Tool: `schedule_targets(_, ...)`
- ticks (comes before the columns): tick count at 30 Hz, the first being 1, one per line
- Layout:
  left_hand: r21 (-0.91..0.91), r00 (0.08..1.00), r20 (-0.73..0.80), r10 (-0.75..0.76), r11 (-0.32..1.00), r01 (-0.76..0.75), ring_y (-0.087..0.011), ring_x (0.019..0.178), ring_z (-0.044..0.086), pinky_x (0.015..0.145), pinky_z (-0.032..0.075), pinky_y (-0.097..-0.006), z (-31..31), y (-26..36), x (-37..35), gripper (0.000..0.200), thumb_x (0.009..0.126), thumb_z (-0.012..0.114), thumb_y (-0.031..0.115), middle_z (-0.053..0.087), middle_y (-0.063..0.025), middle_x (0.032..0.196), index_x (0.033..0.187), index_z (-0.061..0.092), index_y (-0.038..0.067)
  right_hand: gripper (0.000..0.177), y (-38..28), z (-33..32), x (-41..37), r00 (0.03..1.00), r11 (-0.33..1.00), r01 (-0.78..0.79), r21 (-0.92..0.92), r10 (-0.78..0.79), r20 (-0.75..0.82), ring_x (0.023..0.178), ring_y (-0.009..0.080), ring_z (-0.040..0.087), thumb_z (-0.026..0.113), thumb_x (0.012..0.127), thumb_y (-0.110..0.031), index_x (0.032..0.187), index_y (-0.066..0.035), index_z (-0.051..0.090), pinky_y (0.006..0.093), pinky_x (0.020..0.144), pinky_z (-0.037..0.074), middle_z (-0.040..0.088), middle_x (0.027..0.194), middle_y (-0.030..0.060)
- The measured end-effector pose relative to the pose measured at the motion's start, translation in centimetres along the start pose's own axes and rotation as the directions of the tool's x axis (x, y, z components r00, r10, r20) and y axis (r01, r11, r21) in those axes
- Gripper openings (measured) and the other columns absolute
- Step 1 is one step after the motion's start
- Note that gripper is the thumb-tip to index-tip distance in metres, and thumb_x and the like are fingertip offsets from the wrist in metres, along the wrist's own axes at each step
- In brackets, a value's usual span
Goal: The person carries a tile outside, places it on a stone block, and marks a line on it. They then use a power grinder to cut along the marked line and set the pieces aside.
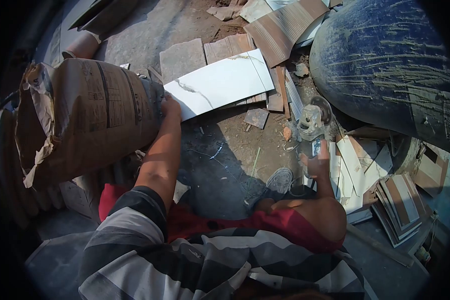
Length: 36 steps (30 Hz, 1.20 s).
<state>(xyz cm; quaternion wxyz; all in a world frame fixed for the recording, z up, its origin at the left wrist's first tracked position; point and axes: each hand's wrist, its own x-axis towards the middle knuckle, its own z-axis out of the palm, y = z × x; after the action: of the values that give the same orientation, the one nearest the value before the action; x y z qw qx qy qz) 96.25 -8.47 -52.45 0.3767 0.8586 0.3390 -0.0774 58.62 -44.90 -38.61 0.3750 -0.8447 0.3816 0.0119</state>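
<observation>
A white marble-look tile (220, 82) with a grey vein lies over other tile pieces in front of me, a thin line crossing it near its right end. My left hand (171, 108) is closed on the tile's left end, beside a large brown paper sack (95, 100). On the right, my right hand (316, 164) is wrapped round the body of a dusty angle grinder (311, 122). The grinder's disc (321, 109) points away from me, to the right of the tile and apart from it.
A big blue drum (385, 60) caked with dried mortar stands at the right. Brown ribbed tiles (285, 30) lie at the back. Tile offcuts (352, 170) and stacked strips (400, 205) crowd the right side. My shoe (279, 181) rests on the dusty ground.
</observation>
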Motion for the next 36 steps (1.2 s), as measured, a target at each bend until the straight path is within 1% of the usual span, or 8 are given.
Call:
schedule_targets(3,-0.259,1.000,-0.030,0.009,0.966,-0.017,-0.0442,0.112,0.066,0.096,0.050,-0.0499,-0.7,-1.0,-1.2,0.049,0.107,0.050,0.036,0.068,-0.0295,0.121,0.130,0.062,-0.005,0.065,-1.9,-0.3,0.8,0.999,0.999,0.037,-0.018,-0.037,0.030,0.098,0.0369,0.070,0.088,0.068,-0.015,0.120,-0.003,0.052,0.0435,0.085,0.054,0.069,0.104,0.0212)
schedule_targets(12,0.155,0.982,0.012,0.188,0.970,-0.187,-0.0428,0.135,0.048,0.113,0.040,-0.0497,-0.7,-2.3,-2.6,0.055,0.087,0.070,0.031,0.049,-0.0241,0.148,0.136,0.062,0.006,0.061,-9.7,-1.9,5.9,0.958,0.956,0.253,-0.149,-0.226,0.177,0.092,0.0432,0.070,0.086,0.069,-0.021,0.115,-0.003,0.051,0.0475,0.080,0.054,0.070,0.098,0.0250)
schedule_targets(14,0.340,0.877,-0.029,0.479,0.830,-0.442,-0.0420,0.140,0.039,0.116,0.036,-0.0507,-0.6,-1.6,-3.9,0.065,0.084,0.076,0.035,0.039,-0.0223,0.155,0.140,0.059,0.007,0.063,-10.7,-1.3,8.3,0.953,0.944,0.279,-0.179,-0.248,0.176,0.095,0.0453,0.069,0.086,0.069,-0.025,0.115,-0.002,0.050,0.0486,0.082,0.054,0.069,0.100,0.0262)
schedule_targets(16,0.329,0.753,0.289,0.591,0.678,-0.658,-0.0418,0.147,0.030,0.118,0.032,-0.0505,-1.2,-0.6,-5.4,0.084,0.077,0.084,0.043,0.031,-0.0210,0.162,0.149,0.052,0.014,0.065,-13.4,-0.4,10.1,0.925,0.904,0.361,-0.230,-0.317,0.207,0.098,0.0473,0.068,0.086,0.068,-0.028,0.116,-0.002,0.050,0.0497,0.085,0.053,0.069,0.101,0.0280)
schedule_targets(18,0.366,0.542,0.532,0.650,0.401,-0.840,-0.0420,0.154,0.020,0.120,0.025,-0.0539,-0.6,-0.5,-7.6,0.105,0.069,0.090,0.050,0.023,-0.0214,0.166,0.157,0.040,0.026,0.069,-15.9,1.4,12.3,0.937,0.911,0.320,-0.259,-0.263,0.232,0.102,0.0474,0.067,0.086,0.069,-0.029,0.121,-0.001,0.051,0.0503,0.088,0.053,0.069,0.106,0.0291)
schedule_targets(21,0.384,0.450,0.664,0.597,0.244,-0.890,-0.0471,0.155,0.011,0.119,0.018,-0.0631,0.5,-0.4,-8.2,0.119,0.061,0.095,0.046,0.019,-0.0202,0.168,0.161,0.030,0.037,0.078,-18.6,4.7,15.1,0.932,0.912,0.325,-0.251,-0.264,0.247,0.108,0.0479,0.065,0.085,0.068,-0.033,0.127,0.003,0.050,0.0503,0.094,0.052,0.068,0.112,0.0312)
schedule_targets(29,0.486,0.506,0.683,0.526,0.190,-0.853,-0.0437,0.156,0.014,0.117,0.026,-0.0656,-0.1,0.8,-3.5,0.101,0.080,0.084,0.045,0.014,-0.0123,0.172,0.162,0.025,0.038,0.080,-21.6,12.7,16.4,0.977,0.979,0.068,-0.192,-0.026,0.210,0.119,0.0429,0.064,0.084,0.070,-0.034,0.134,0.000,0.049,0.0486,0.101,0.051,0.067,0.123,0.0269)
schedule_targets(36,0.361,0.328,0.687,0.649,0.087,-0.929,-0.0465,0.155,0.014,0.117,0.025,-0.0679,0.9,0.7,-4.7,0.096,0.079,0.084,0.048,0.009,-0.0103,0.173,0.159,0.032,0.043,0.070,-22.5,17.7,18.2,0.991,0.994,-0.065,-0.092,0.075,0.111,0.113,0.0409,0.067,0.081,0.074,-0.026,0.130,-0.002,0.047,0.0469,0.097,0.055,0.069,0.116,0.0242)
